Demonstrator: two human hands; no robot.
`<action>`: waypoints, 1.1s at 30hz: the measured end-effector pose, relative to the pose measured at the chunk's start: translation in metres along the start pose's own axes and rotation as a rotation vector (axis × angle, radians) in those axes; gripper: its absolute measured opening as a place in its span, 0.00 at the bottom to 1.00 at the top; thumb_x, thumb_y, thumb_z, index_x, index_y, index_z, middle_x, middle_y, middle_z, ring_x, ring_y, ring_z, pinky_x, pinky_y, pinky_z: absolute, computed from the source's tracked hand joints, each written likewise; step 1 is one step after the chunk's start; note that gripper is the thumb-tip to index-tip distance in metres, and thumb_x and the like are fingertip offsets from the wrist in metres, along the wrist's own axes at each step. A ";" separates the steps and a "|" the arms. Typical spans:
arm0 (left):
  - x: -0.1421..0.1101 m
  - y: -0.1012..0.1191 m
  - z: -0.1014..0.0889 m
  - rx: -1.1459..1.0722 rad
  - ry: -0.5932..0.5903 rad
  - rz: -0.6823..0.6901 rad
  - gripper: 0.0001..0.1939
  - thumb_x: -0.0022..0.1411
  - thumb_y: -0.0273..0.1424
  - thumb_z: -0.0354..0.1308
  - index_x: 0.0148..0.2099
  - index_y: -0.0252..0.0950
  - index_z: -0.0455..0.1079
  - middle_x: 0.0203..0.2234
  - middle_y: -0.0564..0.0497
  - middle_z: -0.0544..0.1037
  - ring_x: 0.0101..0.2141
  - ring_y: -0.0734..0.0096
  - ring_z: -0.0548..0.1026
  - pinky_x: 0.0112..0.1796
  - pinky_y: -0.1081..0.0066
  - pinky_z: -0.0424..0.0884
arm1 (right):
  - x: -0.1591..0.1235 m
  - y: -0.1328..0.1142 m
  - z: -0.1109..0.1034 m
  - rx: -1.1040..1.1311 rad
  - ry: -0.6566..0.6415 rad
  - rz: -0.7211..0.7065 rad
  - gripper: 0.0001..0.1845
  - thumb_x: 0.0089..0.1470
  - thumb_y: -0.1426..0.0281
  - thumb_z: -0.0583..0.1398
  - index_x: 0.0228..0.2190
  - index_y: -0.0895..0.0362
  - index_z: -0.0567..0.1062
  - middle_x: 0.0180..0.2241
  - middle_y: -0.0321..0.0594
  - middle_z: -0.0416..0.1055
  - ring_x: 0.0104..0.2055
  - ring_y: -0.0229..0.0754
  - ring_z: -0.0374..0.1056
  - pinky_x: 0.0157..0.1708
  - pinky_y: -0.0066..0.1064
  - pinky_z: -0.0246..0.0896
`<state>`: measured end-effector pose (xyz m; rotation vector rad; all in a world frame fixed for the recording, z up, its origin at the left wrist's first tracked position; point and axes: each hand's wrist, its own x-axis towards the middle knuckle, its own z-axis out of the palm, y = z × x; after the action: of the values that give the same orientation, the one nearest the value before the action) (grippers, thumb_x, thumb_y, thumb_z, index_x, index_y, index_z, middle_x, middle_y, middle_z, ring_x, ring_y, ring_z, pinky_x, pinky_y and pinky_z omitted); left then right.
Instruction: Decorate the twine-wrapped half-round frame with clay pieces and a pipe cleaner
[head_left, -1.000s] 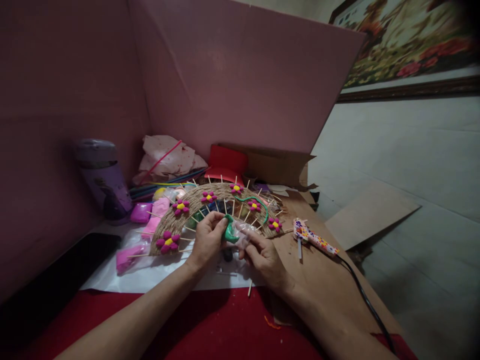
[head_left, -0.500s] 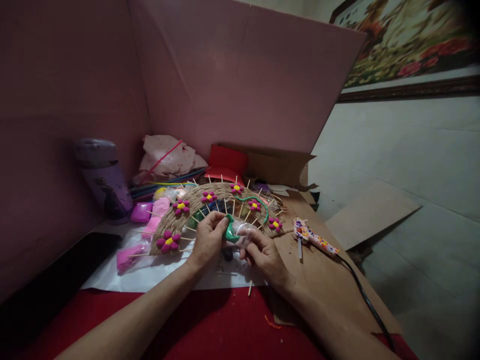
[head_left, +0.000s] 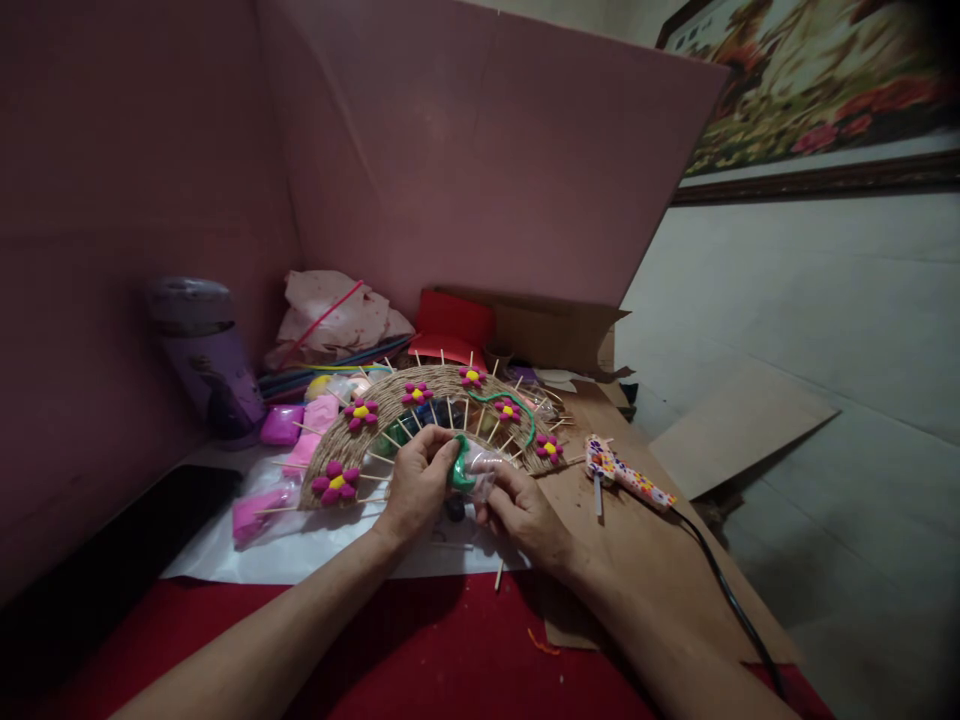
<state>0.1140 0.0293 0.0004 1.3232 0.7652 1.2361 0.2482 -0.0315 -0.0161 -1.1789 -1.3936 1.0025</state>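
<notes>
My left hand pinches green modelling clay at the mouth of a clear plastic bag. On the bag's other side, my right hand grips the plastic between thumb and fingers. Just beyond both hands lies a twine-wrapped arch with wooden sticks poking out along its inner and outer edges. Several magenta clay flowers with yellow centres sit on it. A thin green strand curves over its right part, beside the flowers. My hands hide part of the space under the arch.
A patterned glue gun with a black cord rests on cardboard at the right. Pink clay packets, a purple tumbler and a dark flat object are on the left. Red foam stands behind the arch.
My fingers have shifted slightly on the plastic bag, and the green clay looks narrower and more upright between them. The arch and the glue gun stay where they were.
</notes>
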 end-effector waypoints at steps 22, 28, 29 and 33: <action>0.002 0.000 -0.002 -0.004 -0.021 -0.078 0.12 0.51 0.39 0.61 0.30 0.35 0.68 0.20 0.56 0.70 0.19 0.79 0.65 0.17 0.81 0.61 | -0.003 -0.002 0.003 0.027 0.021 0.011 0.13 0.54 0.67 0.55 0.41 0.58 0.70 0.19 0.30 0.66 0.16 0.30 0.56 0.17 0.22 0.50; 0.004 -0.002 -0.003 0.056 -0.079 -0.031 0.11 0.54 0.38 0.59 0.30 0.34 0.69 0.20 0.56 0.70 0.19 0.80 0.64 0.19 0.81 0.60 | -0.002 0.004 0.000 -0.079 0.037 -0.065 0.13 0.54 0.72 0.53 0.41 0.57 0.72 0.19 0.31 0.67 0.19 0.32 0.59 0.21 0.24 0.54; 0.004 -0.002 -0.003 0.073 -0.082 -0.025 0.11 0.54 0.38 0.59 0.30 0.34 0.69 0.20 0.56 0.70 0.19 0.80 0.64 0.19 0.81 0.61 | -0.002 0.004 -0.001 -0.099 0.038 -0.079 0.13 0.53 0.73 0.53 0.41 0.57 0.72 0.19 0.31 0.67 0.20 0.32 0.60 0.22 0.24 0.55; 0.005 -0.004 -0.004 0.115 -0.088 -0.014 0.10 0.55 0.37 0.58 0.31 0.34 0.70 0.22 0.55 0.72 0.20 0.79 0.64 0.20 0.80 0.60 | -0.001 0.005 -0.003 -0.158 0.030 -0.109 0.15 0.53 0.74 0.52 0.41 0.57 0.73 0.19 0.32 0.67 0.22 0.34 0.63 0.25 0.25 0.58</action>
<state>0.1125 0.0354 -0.0027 1.4536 0.7910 1.1294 0.2515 -0.0317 -0.0209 -1.2138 -1.5182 0.8081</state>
